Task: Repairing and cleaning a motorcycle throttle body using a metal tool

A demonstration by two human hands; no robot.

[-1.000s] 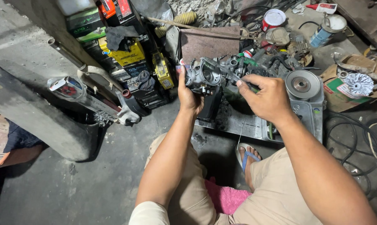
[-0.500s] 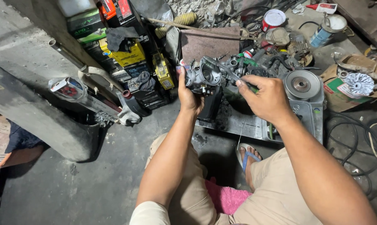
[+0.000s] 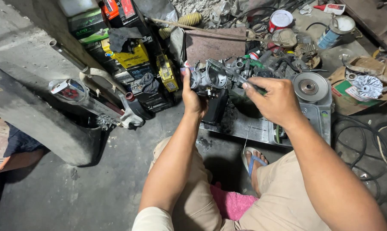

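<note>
My left hand [image 3: 192,97] grips a grey metal carburetor [image 3: 210,78] and holds it up in front of me, its round bore facing the camera. My right hand [image 3: 274,101] holds a toothbrush [image 3: 227,70] by its handle. The bristle head rests on the top edge of the carburetor. Below both hands lies a greasy metal tray [image 3: 262,128] on the floor, with a black part standing on it just under the carburetor.
Stacked batteries [image 3: 133,55] stand at the left, an exhaust pipe [image 3: 90,92] beside them. A round pulley [image 3: 309,86], a red-lidded can [image 3: 280,20], a cardboard box with a fan part [image 3: 366,85] and cables [image 3: 373,137] lie right. Another person's leg [image 3: 13,158] shows far left.
The hands, the carburetor and the toothbrush stay almost in the same spot; only a slight shift of the brush on the carburetor shows.
</note>
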